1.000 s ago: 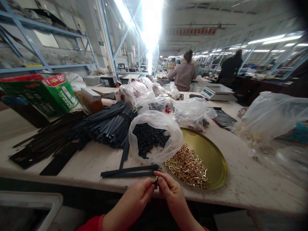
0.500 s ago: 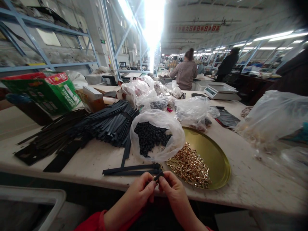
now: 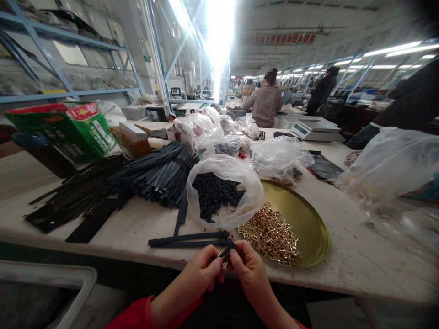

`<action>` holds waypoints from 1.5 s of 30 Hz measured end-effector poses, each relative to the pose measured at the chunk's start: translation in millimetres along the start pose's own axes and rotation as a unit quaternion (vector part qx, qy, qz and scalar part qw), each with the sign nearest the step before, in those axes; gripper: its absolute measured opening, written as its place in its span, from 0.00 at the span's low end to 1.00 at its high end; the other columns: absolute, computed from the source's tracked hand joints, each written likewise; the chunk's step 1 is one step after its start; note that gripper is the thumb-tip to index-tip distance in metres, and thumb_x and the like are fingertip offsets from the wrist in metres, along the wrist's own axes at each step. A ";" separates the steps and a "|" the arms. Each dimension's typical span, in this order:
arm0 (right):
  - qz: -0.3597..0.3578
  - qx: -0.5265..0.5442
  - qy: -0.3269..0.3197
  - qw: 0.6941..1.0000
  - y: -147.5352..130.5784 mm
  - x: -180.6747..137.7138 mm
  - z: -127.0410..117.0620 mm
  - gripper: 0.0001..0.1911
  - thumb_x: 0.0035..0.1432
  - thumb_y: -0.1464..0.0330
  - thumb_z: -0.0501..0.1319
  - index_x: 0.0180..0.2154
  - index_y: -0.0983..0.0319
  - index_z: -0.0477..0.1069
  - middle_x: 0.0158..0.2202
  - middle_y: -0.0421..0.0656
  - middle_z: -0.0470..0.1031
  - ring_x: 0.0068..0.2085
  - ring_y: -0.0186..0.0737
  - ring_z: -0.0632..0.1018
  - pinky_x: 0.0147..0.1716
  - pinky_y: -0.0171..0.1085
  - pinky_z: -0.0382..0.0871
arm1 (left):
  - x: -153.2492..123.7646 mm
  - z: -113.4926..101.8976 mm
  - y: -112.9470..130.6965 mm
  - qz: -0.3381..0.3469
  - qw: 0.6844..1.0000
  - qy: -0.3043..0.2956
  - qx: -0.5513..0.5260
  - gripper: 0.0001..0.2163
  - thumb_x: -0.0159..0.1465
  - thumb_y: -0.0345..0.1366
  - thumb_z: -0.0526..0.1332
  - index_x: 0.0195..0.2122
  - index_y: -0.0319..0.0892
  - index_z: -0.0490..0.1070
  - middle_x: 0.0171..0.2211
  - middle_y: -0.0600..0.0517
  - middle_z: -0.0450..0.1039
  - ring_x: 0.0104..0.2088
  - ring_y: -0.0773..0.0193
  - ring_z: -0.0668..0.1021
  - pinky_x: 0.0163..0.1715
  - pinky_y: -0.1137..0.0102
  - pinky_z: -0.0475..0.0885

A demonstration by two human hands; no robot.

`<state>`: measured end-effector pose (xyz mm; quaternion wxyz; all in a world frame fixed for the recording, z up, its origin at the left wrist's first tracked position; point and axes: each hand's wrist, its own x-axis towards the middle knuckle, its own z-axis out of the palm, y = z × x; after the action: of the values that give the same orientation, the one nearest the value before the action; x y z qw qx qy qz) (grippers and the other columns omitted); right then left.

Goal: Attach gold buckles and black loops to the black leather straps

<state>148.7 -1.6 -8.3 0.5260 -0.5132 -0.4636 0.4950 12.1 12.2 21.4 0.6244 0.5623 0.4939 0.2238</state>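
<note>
Both hands meet at the table's front edge around a dark strap. My left hand pinches it beside a small gold-coloured buckle, which the fingers partly hide. My right hand grips the strap's other end between thumb and fingers. Just beyond lie finished-looking dark straps side by side. A clear plastic bag, rolled open, holds many small black loops. Right of it, a round gold tray carries a heap of gold buckles.
A fanned bundle of black straps and darker strips cover the table's left. Green carton, plastic bags and a scale stand farther back. A large bag is at right; a white bin sits lower left. People are in the background.
My hands stay together with slight finger movement; more of the strap shows between them. The dark-clothed person at far right has shifted. The view has moved slightly.
</note>
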 end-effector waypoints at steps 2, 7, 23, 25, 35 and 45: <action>-0.013 -0.018 -0.010 1.000 -0.2 -0.2 0.6 0.13 0.56 0.59 0.55 0.28 0.61 0.65 0.22 0.37 0.68 0.23 0.33 0.69 0.23 0.31 0.63 | 0.1 -0.5 2.0 -0.016 1.000 -0.004 -0.019 0.08 0.57 0.40 0.51 0.28 0.41 0.58 0.18 0.59 0.64 0.13 0.76 0.60 0.14 0.78 0.52; -0.070 -0.134 0.031 0.988 12.4 -3.5 -0.6 0.10 0.57 0.61 0.53 0.32 0.60 0.67 0.25 0.41 0.71 0.27 0.38 0.72 0.27 0.35 0.63 | 4.6 1.5 -2.3 -0.024 0.999 0.019 -0.035 0.09 0.56 0.42 0.51 0.27 0.42 0.57 0.17 0.59 0.65 0.13 0.75 0.60 0.14 0.78 0.52; 0.060 0.039 -0.056 0.996 0.2 8.1 -6.1 0.16 0.46 0.57 0.64 0.24 0.62 0.66 0.19 0.34 0.64 0.23 0.32 0.66 0.24 0.31 0.59 | 4.9 1.1 -4.1 0.004 0.998 0.043 0.044 0.07 0.57 0.39 0.51 0.26 0.42 0.59 0.18 0.58 0.66 0.14 0.72 0.65 0.15 0.77 0.56; 0.054 0.036 -0.044 0.997 -0.7 7.3 -6.2 0.15 0.47 0.57 0.63 0.24 0.62 0.65 0.19 0.35 0.65 0.23 0.32 0.67 0.24 0.32 0.60 | 5.1 1.9 -3.1 0.006 0.998 0.044 0.044 0.07 0.58 0.39 0.51 0.26 0.42 0.59 0.18 0.58 0.66 0.14 0.72 0.64 0.15 0.77 0.56; -0.034 -0.146 -0.028 0.988 8.5 2.6 -12.6 0.06 0.49 0.65 0.61 0.24 0.60 0.68 0.22 0.38 0.69 0.26 0.37 0.69 0.27 0.34 0.60 | -0.8 1.0 -3.9 0.047 0.978 0.075 0.186 0.08 0.59 0.37 0.51 0.25 0.42 0.61 0.20 0.56 0.68 0.25 0.65 0.71 0.26 0.73 0.61; -0.022 -0.128 -0.208 0.970 -2.4 31.7 -18.2 0.18 0.59 0.57 0.50 0.29 0.62 0.68 0.22 0.38 0.69 0.25 0.34 0.70 0.25 0.31 0.61 | 18.1 -17.2 4.5 0.056 0.988 0.042 0.136 0.07 0.55 0.35 0.55 0.34 0.41 0.60 0.20 0.59 0.67 0.20 0.69 0.70 0.22 0.76 0.61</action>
<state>169.5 28.6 -7.3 0.3590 -0.4517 -0.6333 0.5158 5.9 36.8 21.0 0.5074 0.6585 0.5135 0.2128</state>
